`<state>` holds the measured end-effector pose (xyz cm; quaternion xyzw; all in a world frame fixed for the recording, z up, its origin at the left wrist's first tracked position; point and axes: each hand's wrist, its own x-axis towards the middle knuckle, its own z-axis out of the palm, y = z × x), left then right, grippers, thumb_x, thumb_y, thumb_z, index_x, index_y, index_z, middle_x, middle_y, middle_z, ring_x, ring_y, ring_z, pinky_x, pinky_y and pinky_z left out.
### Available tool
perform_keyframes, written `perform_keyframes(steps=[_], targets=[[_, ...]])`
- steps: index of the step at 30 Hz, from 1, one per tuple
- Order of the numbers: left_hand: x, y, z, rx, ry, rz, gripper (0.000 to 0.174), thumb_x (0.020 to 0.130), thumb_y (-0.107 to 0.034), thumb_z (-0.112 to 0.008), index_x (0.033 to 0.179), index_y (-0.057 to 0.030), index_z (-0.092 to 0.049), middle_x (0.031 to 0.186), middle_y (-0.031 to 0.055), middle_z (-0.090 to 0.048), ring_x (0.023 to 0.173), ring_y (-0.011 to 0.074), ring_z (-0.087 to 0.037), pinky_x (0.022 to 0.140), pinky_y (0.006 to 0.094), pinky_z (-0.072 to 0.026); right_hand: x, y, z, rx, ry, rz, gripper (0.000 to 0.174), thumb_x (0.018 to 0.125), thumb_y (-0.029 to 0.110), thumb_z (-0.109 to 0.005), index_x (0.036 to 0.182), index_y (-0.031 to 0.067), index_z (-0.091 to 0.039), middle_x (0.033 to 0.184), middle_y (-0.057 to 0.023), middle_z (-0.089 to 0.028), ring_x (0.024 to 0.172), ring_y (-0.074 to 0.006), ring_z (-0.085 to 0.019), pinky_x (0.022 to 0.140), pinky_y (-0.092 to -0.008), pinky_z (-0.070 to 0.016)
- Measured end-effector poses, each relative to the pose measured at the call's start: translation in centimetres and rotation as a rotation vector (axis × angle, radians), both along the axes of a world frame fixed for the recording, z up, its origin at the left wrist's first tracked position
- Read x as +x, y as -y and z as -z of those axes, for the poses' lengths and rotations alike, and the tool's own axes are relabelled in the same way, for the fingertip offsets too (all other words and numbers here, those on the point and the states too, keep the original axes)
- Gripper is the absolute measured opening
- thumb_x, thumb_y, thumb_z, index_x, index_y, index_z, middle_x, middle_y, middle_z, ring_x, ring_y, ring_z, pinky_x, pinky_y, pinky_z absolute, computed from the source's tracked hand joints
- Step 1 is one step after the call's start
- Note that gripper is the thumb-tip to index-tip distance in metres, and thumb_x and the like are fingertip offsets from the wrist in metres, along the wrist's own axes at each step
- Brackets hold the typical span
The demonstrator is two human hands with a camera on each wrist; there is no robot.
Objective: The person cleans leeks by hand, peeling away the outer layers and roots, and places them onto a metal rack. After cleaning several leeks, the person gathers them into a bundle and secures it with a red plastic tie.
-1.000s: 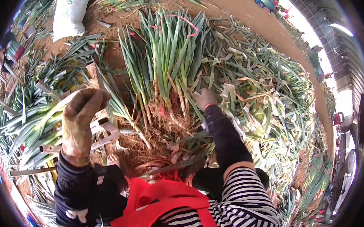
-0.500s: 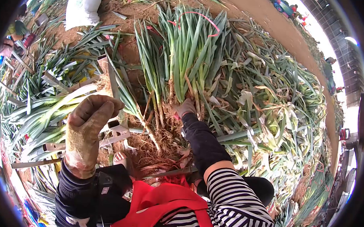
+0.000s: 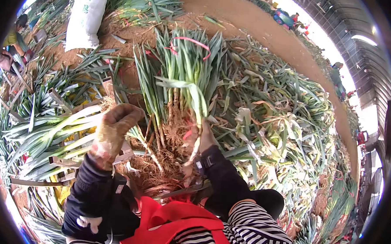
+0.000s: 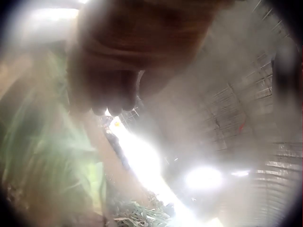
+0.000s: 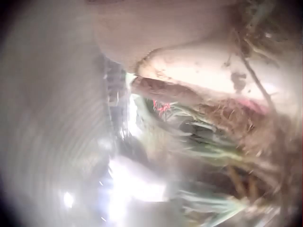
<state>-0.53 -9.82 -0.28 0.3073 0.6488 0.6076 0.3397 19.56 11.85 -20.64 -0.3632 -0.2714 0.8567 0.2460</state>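
My right hand (image 3: 208,135) grips a single green onion (image 3: 196,144) low on its pale stalk, its leaves bent over to the left and its roots pointing down toward me. In the right wrist view the pale stalk (image 5: 194,68) lies close to the lens, with soil on it. Behind it a bunch of green onions (image 3: 187,60) stands upright, looped by a pink tie (image 3: 192,40), roots at the bottom. My left hand (image 3: 112,129), in a soiled glove, hangs raised to the left, its fingers loosely bent and nothing visible in them.
Trimmed green onions (image 3: 64,129) lie across a metal rack (image 3: 65,162) at left. A heap of discarded leaves (image 3: 282,121) spreads over the right side. A white sack (image 3: 84,19) stands at the back left, beside the bare dirt path (image 3: 235,10).
My right hand reached to the base of the bunch and drew one green onion out toward me. The left hand shifted slightly right, its fingers still bent.
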Motion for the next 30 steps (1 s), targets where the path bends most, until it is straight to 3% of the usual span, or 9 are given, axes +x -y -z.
perform_keyframes(steps=[1,6,10,12,19,21,22,25,30], targets=[[0.1,-0.6,0.3,-0.060,-0.053,0.044,0.023,0.091,-0.021,-0.058,0.102,-0.0022,-0.063,0.096,0.0043,-0.065,0.091,0.0126,-0.058,0.084,0.0276,-0.0445,0.9,0.8,-2.3,-0.046,-0.197,-0.095,0.051,0.094,0.054,-0.041,0.110,0.0069,-0.050,0.053,0.0043,-0.037,0.043,-0.0080,-0.036,0.039,-0.0250,-0.0313],[1.6,-3.8,2.6,0.004,-0.071,0.156,0.029,0.089,-0.022,-0.062,0.110,-0.0021,-0.059,0.097,0.0025,-0.063,0.088,0.0114,-0.055,0.078,0.0263,-0.0434,2.0,5.0,-9.5,0.108,-0.401,-0.146,0.056,0.089,0.062,-0.044,0.116,0.0138,-0.051,0.057,0.0071,-0.037,0.047,-0.0071,-0.034,0.045,-0.0239,-0.0290],[3.8,-5.9,2.4,0.088,-0.099,0.198,0.045,0.089,-0.027,-0.062,0.125,-0.0021,-0.050,0.115,0.0073,-0.058,0.100,0.0179,-0.055,0.082,0.0287,-0.0434,2.3,8.0,-10.4,0.357,-0.140,-0.118,0.046,0.091,0.050,-0.050,0.114,0.0105,-0.053,0.059,0.0035,-0.044,0.048,-0.0110,-0.042,0.048,-0.0260,-0.0359],[6.4,-6.2,1.4,0.096,0.203,0.066,0.036,0.088,-0.019,-0.065,0.115,0.0012,-0.054,0.104,0.0091,-0.062,0.094,0.0169,-0.058,0.082,0.0286,-0.0465,2.2,8.5,-7.9,1.209,0.102,-0.161,0.036,0.096,0.037,-0.042,0.112,0.0057,-0.052,0.083,-0.0037,-0.050,0.075,-0.0149,-0.049,0.069,-0.0310,-0.0408],[6.0,-8.2,5.0,0.305,0.368,0.200,0.020,0.083,-0.014,-0.064,0.094,0.0024,-0.062,0.082,0.0045,-0.062,0.072,0.0158,-0.060,0.064,0.0301,-0.0491,1.1,9.3,-5.1,0.177,-0.811,-0.232,0.032,0.098,0.020,-0.042,0.121,-0.0014,-0.050,0.119,-0.0103,-0.055,0.111,-0.0172,-0.053,0.097,-0.0252,-0.0437],[6.4,-7.7,4.9,0.342,0.354,0.278,0.020,0.089,-0.017,-0.058,0.097,0.0004,-0.063,0.084,0.0026,-0.062,0.074,0.0127,-0.059,0.065,0.0279,-0.0487,1.2,9.8,-7.0,0.287,-0.654,-0.301,0.033,0.097,0.019,-0.044,0.123,-0.0019,-0.050,0.120,-0.0098,-0.055,0.111,-0.0183,-0.053,0.095,-0.0242,-0.0431],[7.1,-6.9,3.9,0.352,0.434,0.321,0.021,0.092,-0.018,-0.054,0.100,-0.0009,-0.063,0.086,0.0011,-0.062,0.076,0.0104,-0.058,0.067,0.0262,-0.0484,1.1,10.6,-8.3,0.414,-0.230,-0.205,0.033,0.097,0.018,-0.045,0.123,-0.0017,-0.049,0.121,-0.0094,-0.055,0.111,-0.0180,-0.053,0.095,-0.0249,-0.0427],[6.6,-6.3,4.6,0.315,0.217,0.408,0.024,0.094,-0.023,-0.051,0.099,-0.0025,-0.063,0.087,0.0019,-0.063,0.076,0.0113,-0.059,0.066,0.0275,-0.0487,0.4,10.9,-11.5,0.494,-0.191,-0.168,0.034,0.095,0.017,-0.048,0.125,-0.0004,-0.050,0.120,-0.0082,-0.057,0.109,-0.0159,-0.054,0.094,-0.0249,-0.0422],[5.9,-5.9,6.4,0.375,0.531,0.467,0.030,0.094,-0.025,-0.046,0.109,-0.0024,-0.060,0.097,0.0067,-0.063,0.086,0.0190,-0.060,0.078,0.0324,-0.0495,-1.0,10.9,-12.7,0.584,-0.099,-0.095,0.036,0.093,0.017,-0.054,0.125,0.0016,-0.052,0.116,-0.0065,-0.060,0.106,-0.0128,-0.054,0.092,-0.0247,-0.0414]])
